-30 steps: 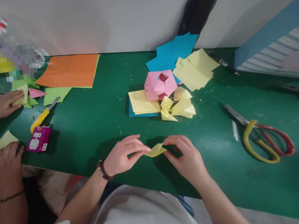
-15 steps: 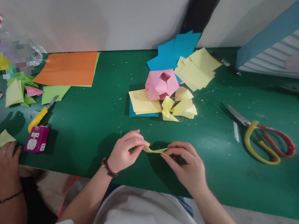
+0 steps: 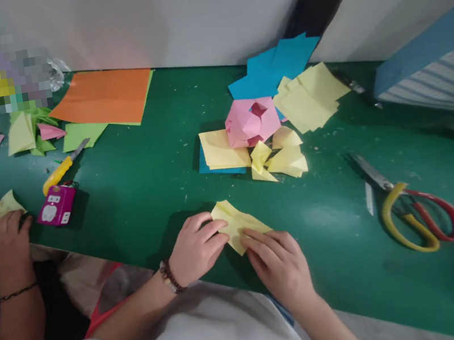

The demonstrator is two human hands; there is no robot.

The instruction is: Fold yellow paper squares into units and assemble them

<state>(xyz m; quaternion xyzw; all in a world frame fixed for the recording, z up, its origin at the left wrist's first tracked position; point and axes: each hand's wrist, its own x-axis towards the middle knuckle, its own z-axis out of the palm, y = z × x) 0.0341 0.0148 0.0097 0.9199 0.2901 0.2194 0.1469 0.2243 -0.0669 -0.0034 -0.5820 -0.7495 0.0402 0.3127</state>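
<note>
A creased piece of yellow paper (image 3: 231,221) lies at the table's front edge between my hands. My left hand (image 3: 196,248) has its fingertips on the paper's left edge, thumb tucked beneath. Across the lower right part, my right hand (image 3: 278,259) grips the paper with its fingers over the top; its thumb is mostly hidden. Just beyond are folded yellow paper pieces (image 3: 288,161), a pink folded paper ball (image 3: 252,122) and a stack of pale yellow sheets (image 3: 223,148) over blue ones.
Scissors (image 3: 410,215) with red and yellow handles lie at right, near a blue striped box (image 3: 429,57). Blue sheets (image 3: 275,64) and orange paper (image 3: 106,97) rest by the wall. At left are a yellow cutter (image 3: 58,175), a purple box (image 3: 58,205) and a co-worker's hands (image 3: 5,239).
The yellow paper, seen edge-on and held up before, now lies flatter with its face showing. My fingers have moved onto its surface. The co-worker's hands have come together on their paper.
</note>
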